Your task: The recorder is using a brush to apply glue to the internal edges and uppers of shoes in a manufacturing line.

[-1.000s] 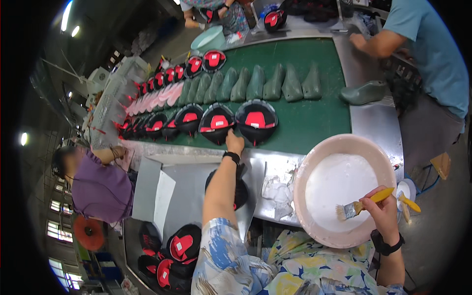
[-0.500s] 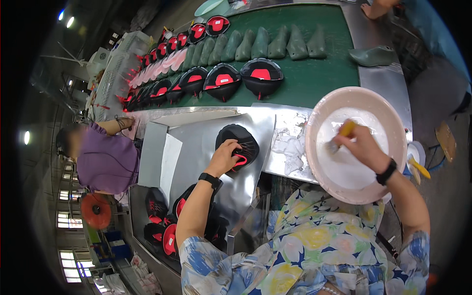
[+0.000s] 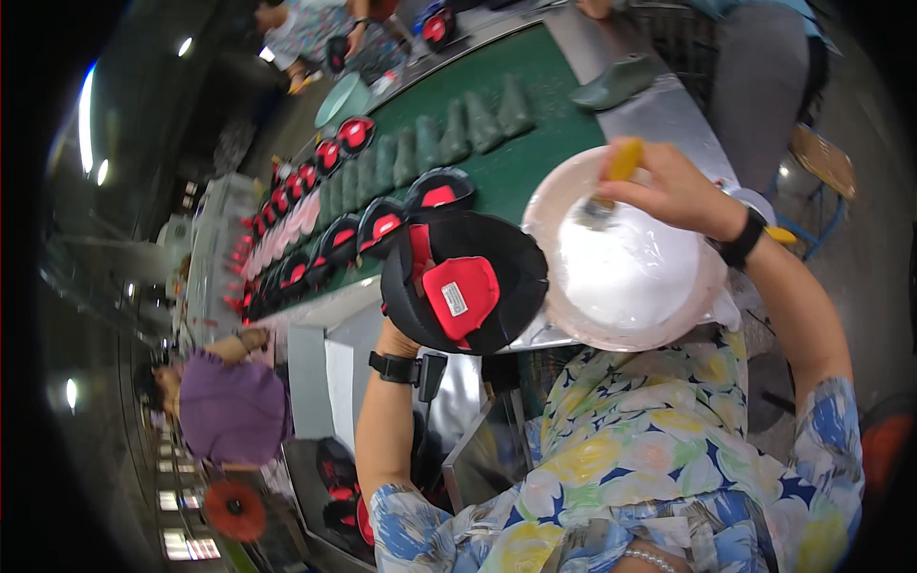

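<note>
My left hand holds up a black shoe upper above the metal worktop, its open side and red lining with a white label turned up. Most of the left fingers are hidden behind the upper. My right hand is closed around the yellow handle of a brush, slightly blurred by motion. Its bristles point down over a large pale pink basin of white liquid, near the far left part. Whether they touch the liquid I cannot tell. The upper stands just left of the basin and overlaps its rim in view.
Beyond runs a green belt bearing rows of green shoe lasts and black-and-red uppers. One last lies on the metal edge. More uppers lie lower left. People stand at left, far side and right; a stool is at right.
My left hand has lifted the upper off the metal worktop and turned its lining up, beside the basin. The brush has risen from the liquid's middle toward the far side. The view has swung.
</note>
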### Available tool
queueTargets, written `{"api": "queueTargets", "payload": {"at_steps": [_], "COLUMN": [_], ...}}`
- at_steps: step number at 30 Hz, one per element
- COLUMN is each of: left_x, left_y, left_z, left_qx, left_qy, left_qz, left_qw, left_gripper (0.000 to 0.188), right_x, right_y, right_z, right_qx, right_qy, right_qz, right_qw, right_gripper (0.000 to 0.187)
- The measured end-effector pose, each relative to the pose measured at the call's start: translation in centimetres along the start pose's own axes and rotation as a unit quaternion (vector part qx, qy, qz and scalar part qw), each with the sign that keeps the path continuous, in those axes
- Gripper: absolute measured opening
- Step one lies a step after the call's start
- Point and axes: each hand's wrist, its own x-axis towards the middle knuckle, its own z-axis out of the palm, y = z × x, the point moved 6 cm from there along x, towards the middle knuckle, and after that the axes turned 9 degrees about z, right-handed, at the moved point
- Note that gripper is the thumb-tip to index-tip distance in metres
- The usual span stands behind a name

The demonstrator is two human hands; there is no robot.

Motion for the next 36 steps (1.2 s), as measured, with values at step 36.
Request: {"api": "queueTargets", "payload": {"at_steps": [36], "left_x": [2.7], "left_y": [7.0], "left_z": [13.2], "left_qx": [-0.18], "left_qy": [-0.088], "left_qz": [-0.207], "left_qw": [0.958], "left_gripper": [0.045], "right_x": [-5.3], "right_y": [-4.7], "right_z": [9.2], "right_qx": [-0.376], "right_qy": [-0.088], "right_qz": [-0.221], "right_qw": [0.896], "right_gripper": [0.028]}}
